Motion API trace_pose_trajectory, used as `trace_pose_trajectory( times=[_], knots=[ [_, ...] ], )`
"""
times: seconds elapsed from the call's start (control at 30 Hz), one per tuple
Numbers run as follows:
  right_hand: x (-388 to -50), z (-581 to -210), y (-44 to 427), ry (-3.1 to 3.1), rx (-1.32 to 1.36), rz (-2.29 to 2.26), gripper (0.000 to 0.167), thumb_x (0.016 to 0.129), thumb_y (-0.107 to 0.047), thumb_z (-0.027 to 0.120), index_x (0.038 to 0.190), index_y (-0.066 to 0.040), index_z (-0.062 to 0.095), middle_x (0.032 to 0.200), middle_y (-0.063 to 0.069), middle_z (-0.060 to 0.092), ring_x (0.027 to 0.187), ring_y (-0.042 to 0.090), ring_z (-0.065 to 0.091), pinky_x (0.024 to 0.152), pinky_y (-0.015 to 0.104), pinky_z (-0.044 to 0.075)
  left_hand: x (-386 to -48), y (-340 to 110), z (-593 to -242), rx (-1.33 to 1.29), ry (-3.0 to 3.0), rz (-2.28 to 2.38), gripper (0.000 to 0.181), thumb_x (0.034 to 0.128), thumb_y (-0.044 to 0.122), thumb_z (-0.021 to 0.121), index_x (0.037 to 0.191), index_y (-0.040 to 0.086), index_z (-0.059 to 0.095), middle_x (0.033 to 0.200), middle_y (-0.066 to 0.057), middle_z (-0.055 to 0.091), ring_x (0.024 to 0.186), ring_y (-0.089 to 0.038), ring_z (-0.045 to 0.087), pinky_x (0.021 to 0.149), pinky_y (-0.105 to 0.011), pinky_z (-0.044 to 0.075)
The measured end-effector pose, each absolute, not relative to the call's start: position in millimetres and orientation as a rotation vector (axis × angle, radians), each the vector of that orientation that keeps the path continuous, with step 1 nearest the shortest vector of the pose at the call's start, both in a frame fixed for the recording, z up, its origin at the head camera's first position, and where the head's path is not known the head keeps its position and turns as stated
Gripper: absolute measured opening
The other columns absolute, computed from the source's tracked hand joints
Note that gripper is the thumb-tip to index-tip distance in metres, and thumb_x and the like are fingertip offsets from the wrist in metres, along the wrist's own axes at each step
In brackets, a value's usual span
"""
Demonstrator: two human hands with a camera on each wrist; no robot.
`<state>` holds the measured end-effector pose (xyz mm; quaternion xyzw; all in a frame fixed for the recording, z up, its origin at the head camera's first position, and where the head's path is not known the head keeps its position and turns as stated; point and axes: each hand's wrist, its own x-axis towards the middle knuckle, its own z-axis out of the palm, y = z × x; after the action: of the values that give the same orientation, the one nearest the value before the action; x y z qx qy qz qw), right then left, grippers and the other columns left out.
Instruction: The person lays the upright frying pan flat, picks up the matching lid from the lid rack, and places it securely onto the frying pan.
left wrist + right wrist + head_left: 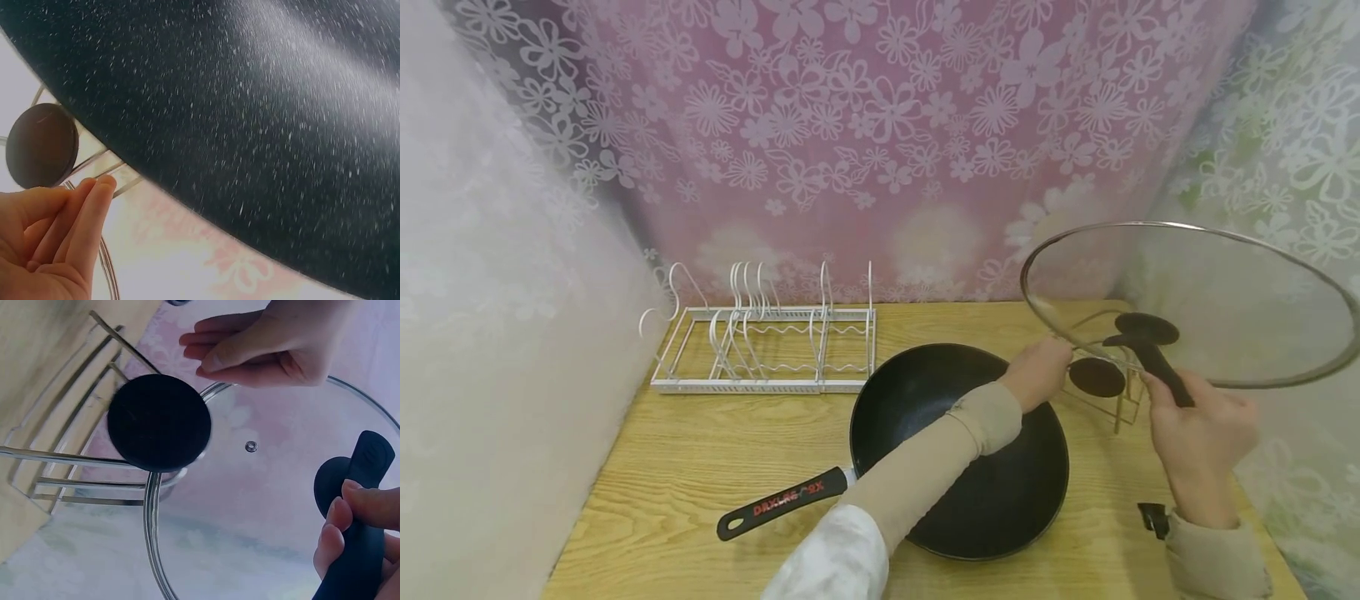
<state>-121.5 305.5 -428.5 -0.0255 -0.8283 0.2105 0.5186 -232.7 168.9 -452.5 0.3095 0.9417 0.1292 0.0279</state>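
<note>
My right hand (pixel 1206 425) grips the black handle of a glass pot lid (pixel 1240 300), holding it tilted up at the right in the head view. The handle (pixel 365 506) has a round black base. A gold-coloured wire rack (pixel 1116 412) with a round black disc (pixel 1097 377) stands beneath the lid's near-left rim. My left hand (pixel 1037 371) reaches over the black wok (pixel 917 400) to the disc and rim. In the left wrist view its fingers (pixel 90 219) extend beside the disc; whether they touch the rim or wires I cannot tell.
A white wire dish rack (pixel 737 386) stands at the back left. The wok's long handle (pixel 782 502) points left across the wooden table (pixel 685 467). A small black object (pixel 1153 518) lies by my right sleeve. Floral curtains hang on several sides.
</note>
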Motion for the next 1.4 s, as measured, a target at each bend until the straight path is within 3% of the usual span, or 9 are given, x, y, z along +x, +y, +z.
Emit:
trace_pose_trajectory(
  times=[0.03, 0.13, 0.27, 0.47, 0.67, 0.93, 1.03, 1.17, 1.4],
  knots=[
    [-122, -426, 305, -1.98, -0.062, 0.505, 0.022, 0.077, -0.01, 0.083, 0.082, 0.008, 0.073, 0.063, 0.026, 0.064, 0.048, 0.044, 0.048, 0.056, 0.037, 0.024, -232, 167, -450, 0.976, 2.908, 0.397, 0.015, 0.0991, 0.01, 0.06, 0.097, 0.018, 0.072, 0.095, 0.011, 0.068, 0.067, 0.0, 0.052, 0.056, -0.01, 0.043],
    [-122, -419, 305, -1.976, -0.068, 0.509, 0.022, 0.077, -0.011, 0.083, 0.081, 0.008, 0.073, 0.064, 0.024, 0.065, 0.043, 0.005, 0.042, 0.058, 0.027, 0.018, -229, 160, -441, 0.972, 2.871, 0.418, 0.014, 0.0982, 0.008, 0.06, 0.095, 0.018, 0.07, 0.091, 0.011, 0.067, 0.067, 0.0, 0.052, 0.056, -0.011, 0.043],
    [-122, -412, 307, -1.966, -0.064, 0.532, 0.022, 0.076, -0.012, 0.084, 0.081, 0.007, 0.074, 0.065, 0.023, 0.066, 0.063, -0.025, 0.027, 0.057, 0.027, 0.018, -225, 147, -429, 0.974, 2.833, 0.417, 0.012, 0.0979, 0.007, 0.06, 0.098, 0.017, 0.067, 0.089, 0.011, 0.062, 0.071, -0.002, 0.053, 0.057, -0.013, 0.043],
    [-118, -403, 308, -1.961, -0.081, 0.538, 0.018, 0.074, -0.012, 0.084, 0.081, 0.003, 0.077, 0.066, 0.021, 0.067, 0.065, -0.026, 0.03, 0.057, 0.017, 0.019, -217, 127, -414, 1.02, 2.829, 0.337, 0.018, 0.1004, 0.007, 0.056, 0.11, 0.018, 0.067, 0.097, 0.008, 0.063, 0.073, -0.003, 0.052, 0.056, -0.015, 0.043],
    [-110, -390, 305, -1.984, -0.078, 0.553, 0.017, 0.076, -0.01, 0.084, 0.08, 0.005, 0.076, 0.07, 0.022, 0.068, 0.06, -0.026, 0.036, 0.06, 0.006, 0.022, -207, 108, -404, 1.058, 2.856, 0.406, 0.016, 0.0974, 0.003, 0.058, 0.09, 0.017, 0.062, 0.08, 0.009, 0.055, 0.067, -0.004, 0.048, 0.054, -0.016, 0.04],
    [-99, -376, 298, -1.972, -0.062, 0.601, 0.019, 0.075, -0.011, 0.085, 0.081, 0.004, 0.076, 0.071, 0.024, 0.068, 0.073, -0.036, 0.032, 0.065, 0.0, 0.027, -179, 84, -386, 1.142, 2.832, 0.623, 0.029, 0.0986, -0.001, 0.049, 0.073, 0.012, 0.053, 0.063, 0.004, 0.04, 0.051, -0.006, 0.031, 0.043, -0.017, 0.026],
    [-95, -372, 296, -1.959, -0.052, 0.611, 0.018, 0.074, -0.013, 0.085, 0.078, 0.003, 0.077, 0.071, -0.007, 0.071, 0.073, -0.036, 0.034, 0.064, 0.002, 0.027, -168, 75, -378, 1.132, 2.864, 0.634, 0.032, 0.0999, 0.003, 0.05, 0.07, 0.014, 0.053, 0.06, 0.004, 0.043, 0.048, -0.005, 0.032, 0.04, -0.016, 0.026],
    [-89, -366, 292, -1.96, -0.01, 0.647, 0.016, 0.074, -0.011, 0.085, 0.076, 0.003, 0.077, 0.081, -0.043, 0.047, 0.071, -0.035, 0.036, 0.063, 0.004, 0.028, -154, 61, -371, 1.085, 2.924, 0.638, 0.031, 0.0994, 0.01, 0.055, 0.069, 0.016, 0.052, 0.059, 0.006, 0.045, 0.046, -0.004, 0.034, 0.04, -0.016, 0.027],
    [-76, -356, 283, -1.953, 0.046, 0.756, 0.017, 0.073, -0.006, 0.084, 0.075, 0.008, 0.075, 0.08, -0.044, 0.05, 0.068, -0.031, 0.043, 0.064, 0.005, 0.03, -137, 31, -360, 0.99, 3.049, 0.674, 0.031, 0.0981, 0.021, 0.062, 0.069, 0.018, 0.052, 0.056, 0.008, 0.046, 0.044, -0.003, 0.037, 0.039, -0.017, 0.027]
  ],
)
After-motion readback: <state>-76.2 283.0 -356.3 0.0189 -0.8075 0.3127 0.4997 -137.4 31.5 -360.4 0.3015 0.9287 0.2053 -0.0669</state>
